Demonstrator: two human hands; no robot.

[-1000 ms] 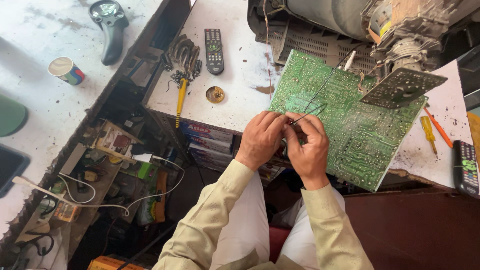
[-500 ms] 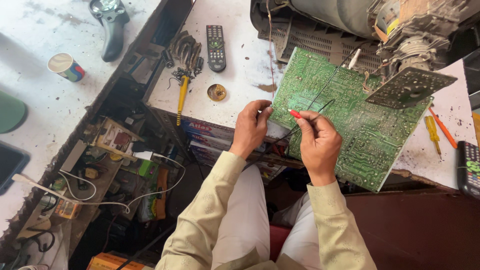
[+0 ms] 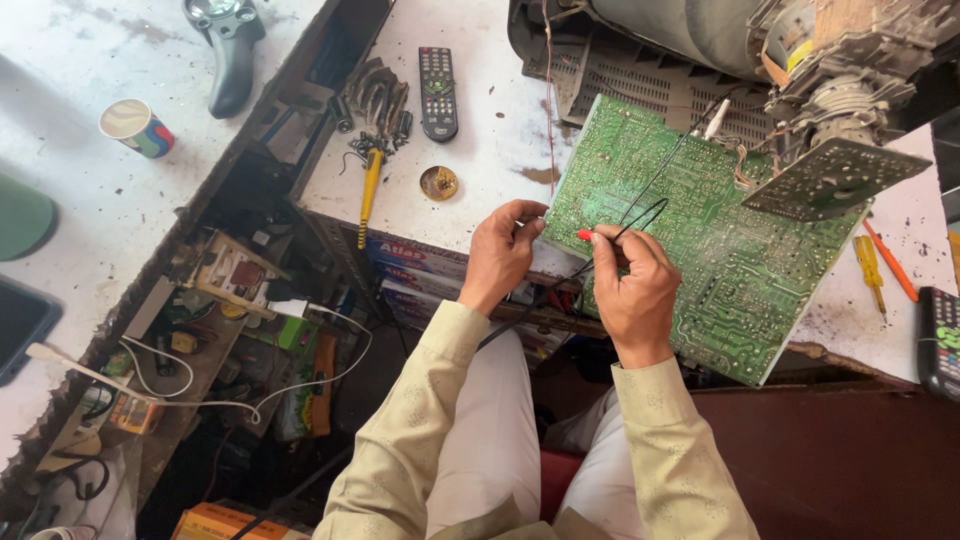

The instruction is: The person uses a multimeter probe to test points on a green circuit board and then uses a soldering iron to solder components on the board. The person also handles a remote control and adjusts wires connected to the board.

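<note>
Green circuit board (image 3: 700,250) lay tilted across the near edge of the white tabletop (image 3: 480,150), solder side up, its far corner tucked under the open back of an old tube television (image 3: 700,40) and its near corner hanging past the edge over the person's lap. The right hand (image 3: 635,285) rested on the board's left part, fingers pinched shut around a thin probe with a red tip (image 3: 584,235); the tip pointed left, just off the board's left edge, and a black lead (image 3: 640,205) looped from it up over the board. The left hand (image 3: 500,250) sat just beside that edge, fingers curled in toward the red tip; whether its grip actually had hold of the lead or the board's rim could not be told, as the fingertips hid the contact. A second black lead ran down from between the hands toward the lap.

Farther left on the tabletop lay a small round tin (image 3: 438,183), a yellow-handled screwdriver (image 3: 368,190), a black remote control (image 3: 437,92) and a heap of dark metal parts (image 3: 375,100). To the right of the board lay a yellow screwdriver (image 3: 868,268) and an orange one (image 3: 890,260), near a second remote (image 3: 940,340). A paper cup (image 3: 135,127) stood on the floor to the left.
</note>
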